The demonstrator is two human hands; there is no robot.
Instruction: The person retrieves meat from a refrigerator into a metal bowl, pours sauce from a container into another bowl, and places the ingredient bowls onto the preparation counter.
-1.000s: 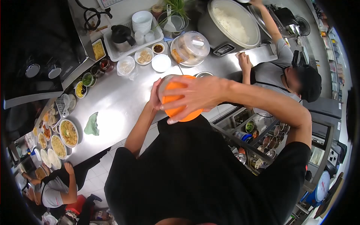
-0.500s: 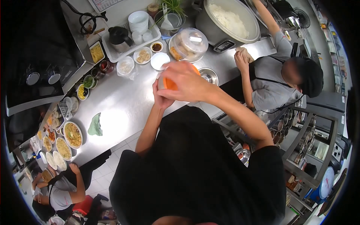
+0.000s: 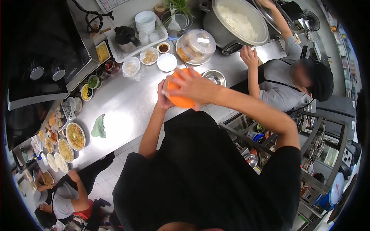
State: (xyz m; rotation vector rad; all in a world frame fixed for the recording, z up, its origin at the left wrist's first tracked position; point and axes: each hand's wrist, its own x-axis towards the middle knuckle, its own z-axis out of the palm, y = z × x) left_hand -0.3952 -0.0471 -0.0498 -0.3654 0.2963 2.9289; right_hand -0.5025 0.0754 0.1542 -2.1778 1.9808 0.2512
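Orange lid [image 3: 180, 101] under my right hand [image 3: 195, 87], grip spread across it; left hand [image 3: 164, 99] grips the container [image 3: 166, 87] side. Held at the table [image 3: 115, 104] edge, near steel bowl [image 3: 215, 77].

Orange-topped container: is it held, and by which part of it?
The orange-topped container is held: left hand at its side, right hand spread across its top.

Bright white light floods the room and glares off the metal tabletop [image 3: 119, 104], washing out patches of it. The black shirt [image 3: 204, 165] sinks into near-featureless dark. Wide-angle distortion bends the edges, which fall to black in the corners. The right hand [image 3: 189, 86] looks smeared by motion; the bowls are fairly crisp.
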